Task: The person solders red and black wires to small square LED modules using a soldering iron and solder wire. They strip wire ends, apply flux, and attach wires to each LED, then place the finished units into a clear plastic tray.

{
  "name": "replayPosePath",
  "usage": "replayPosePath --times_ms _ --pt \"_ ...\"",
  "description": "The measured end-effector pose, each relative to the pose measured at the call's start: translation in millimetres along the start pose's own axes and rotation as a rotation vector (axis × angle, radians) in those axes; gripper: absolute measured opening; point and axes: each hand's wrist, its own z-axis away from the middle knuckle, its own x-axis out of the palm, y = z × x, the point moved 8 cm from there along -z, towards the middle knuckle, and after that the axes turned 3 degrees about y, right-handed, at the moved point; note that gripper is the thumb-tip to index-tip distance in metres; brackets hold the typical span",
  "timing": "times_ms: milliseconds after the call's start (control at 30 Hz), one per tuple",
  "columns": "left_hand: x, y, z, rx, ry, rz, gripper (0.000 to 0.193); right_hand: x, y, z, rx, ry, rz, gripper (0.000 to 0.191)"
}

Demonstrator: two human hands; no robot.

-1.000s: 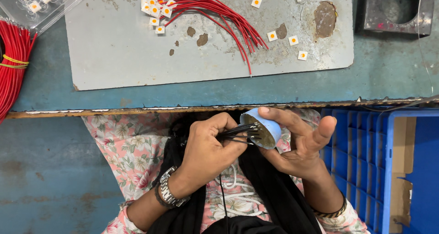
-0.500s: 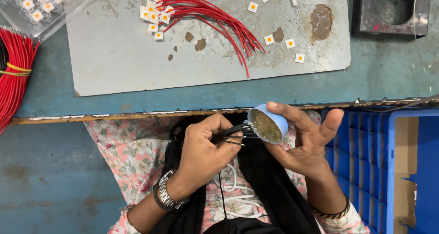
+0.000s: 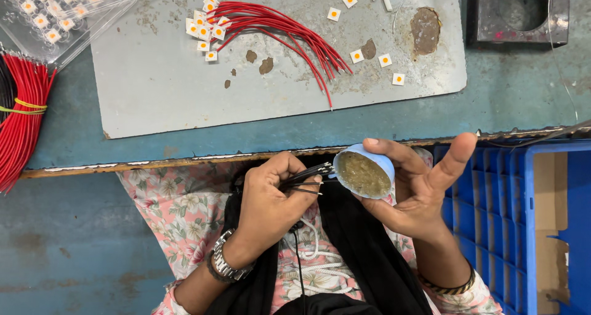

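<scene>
Over the lap, just below the bench edge, the right hand (image 3: 418, 185) cradles a small blue cup of brownish paste (image 3: 364, 172) tilted toward the left hand (image 3: 271, 201), whose fingers pinch a bundle of black wires (image 3: 308, 178) so their tips meet the paste

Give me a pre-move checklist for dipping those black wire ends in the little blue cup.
1. Left hand grips the black wires: ok.
2. Right hand holds the blue cup, its mouth turned toward the wires: ok.
3. Brownish paste fills the cup: ok.
4. Wire tips at the cup rim: ok; whether they touch the paste: cannot tell.
5. Wire ends stripped: cannot tell.
</scene>
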Motion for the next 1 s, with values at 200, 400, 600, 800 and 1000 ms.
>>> replayPosePath --times_ms 200,400,600,800,1000 --pt "-1 3 1 0.003 0.023 -0.053 0.022 -1 -1 4 -0.001 0.007 0.037 0.137" --pt "-5 7 3 0.043 0.057 -0.108 0.021 -1 -2 2 -0.023 -0.006 0.071 0.137" --pt "-2 12 5 0.084 0.039 -0.069 0.021 2 -2 3 -0.011 0.012 0.14 0.138" --pt "2 11 6 0.096 0.016 -0.065 0.02 5 -4 3 -0.01 0.01 0.129 0.137" --pt "7 24 4 0.14 -0.012 -0.061 0.019 8 -5 0 -0.044 -0.012 0.136 0.137"
